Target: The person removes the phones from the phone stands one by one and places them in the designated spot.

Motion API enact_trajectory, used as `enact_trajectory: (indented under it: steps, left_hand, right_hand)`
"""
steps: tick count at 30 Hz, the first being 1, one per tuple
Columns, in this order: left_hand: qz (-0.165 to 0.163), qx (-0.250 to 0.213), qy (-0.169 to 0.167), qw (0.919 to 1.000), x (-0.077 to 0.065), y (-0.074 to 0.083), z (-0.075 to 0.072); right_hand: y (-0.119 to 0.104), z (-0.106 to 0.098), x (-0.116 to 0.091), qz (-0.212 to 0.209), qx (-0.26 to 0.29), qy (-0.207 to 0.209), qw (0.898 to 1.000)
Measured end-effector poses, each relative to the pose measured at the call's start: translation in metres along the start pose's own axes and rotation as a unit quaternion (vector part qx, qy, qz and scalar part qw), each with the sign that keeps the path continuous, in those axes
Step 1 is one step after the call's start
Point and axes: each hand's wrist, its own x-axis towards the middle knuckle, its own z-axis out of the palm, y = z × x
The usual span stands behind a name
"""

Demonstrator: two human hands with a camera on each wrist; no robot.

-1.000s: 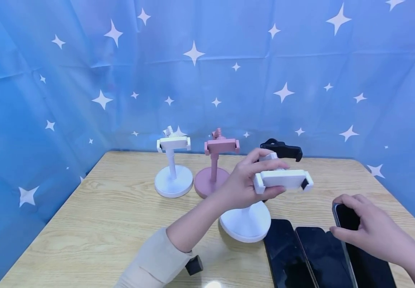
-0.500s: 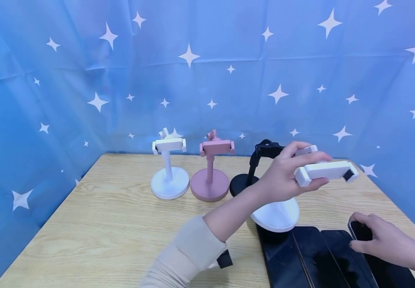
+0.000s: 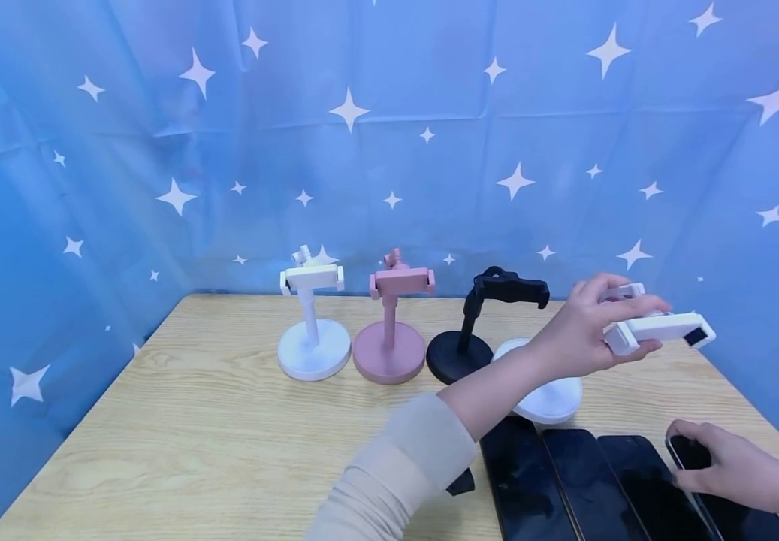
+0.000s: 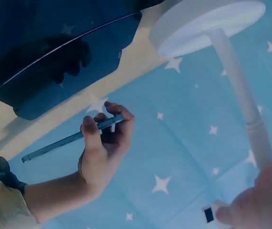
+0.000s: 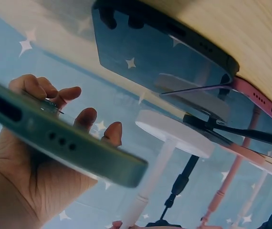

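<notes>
My left hand (image 3: 581,330) grips a white phone stand by its neck, just behind the white clamp (image 3: 659,330). Its round base (image 3: 554,402) sits partly behind my forearm, beyond the phones; whether it touches the table I cannot tell. In the left wrist view the stand's pole (image 4: 241,90) runs down to the left hand (image 4: 260,205). My right hand (image 3: 737,466) holds a dark-screened phone (image 3: 689,452) at its far end, thumb on one side and fingers on the other. The right wrist view shows that phone's greenish edge (image 5: 69,138) tilted above the right hand (image 5: 40,181).
A white stand (image 3: 315,349), a pink stand (image 3: 389,352) and a black stand (image 3: 460,353) line the back of the table (image 3: 227,443). Several phones, including one at the left (image 3: 524,481), lie at front right. A starred blue curtain (image 3: 430,173) hangs behind.
My left hand has carried the white stand to the right, uncovering the black stand. My right hand, with the phone, appears slightly lower and further right. The head view has shifted a little.
</notes>
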Motion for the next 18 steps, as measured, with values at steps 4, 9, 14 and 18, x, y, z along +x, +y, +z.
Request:
enact_trajectory:
  steps: [4,9,14,18]
  left_hand:
    - [0.002,0.026,0.002,0.9997,0.004,-0.002,0.011]
    - [-0.005,0.027,-0.003,0.9996,0.01,-0.008,0.024]
    - [-0.038,0.004,-0.022,0.999,0.011,-0.017,0.036]
    - [-0.066,0.006,-0.026,0.9974,0.011,-0.023,0.043]
  right_hand:
    - [0.004,0.0,0.0,0.006,0.019,-0.004,1.0]
    - [0.007,0.001,0.0,0.004,0.031,-0.005,1.0]
    - [0.012,0.002,0.002,0.007,0.031,0.0,0.999]
    - [0.018,0.005,0.002,0.011,0.033,-0.002,0.999]
